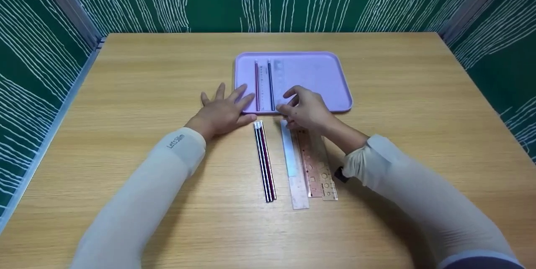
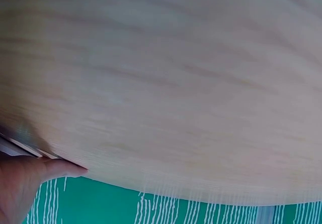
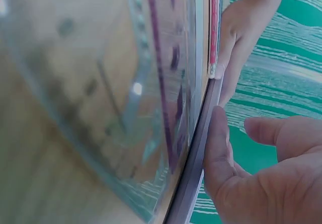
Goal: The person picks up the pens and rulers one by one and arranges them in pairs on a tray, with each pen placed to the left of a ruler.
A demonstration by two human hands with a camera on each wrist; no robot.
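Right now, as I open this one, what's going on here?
A person's left hand is spread at the near-left corner of a purple tray, while the right hand is at its near edge, apparently holding nothing. In the tray, a clear ruler lies between a red pencil and a dark pencil. More pencils and rulers lie on the table, nearer the person.

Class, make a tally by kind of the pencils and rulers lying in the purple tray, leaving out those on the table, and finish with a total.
In the purple tray:
Pencils: 2 (a red one and a dark one)
Clear rulers: 2 (one between the pencils, one fainter, right of the dark pencil)
Total: 4
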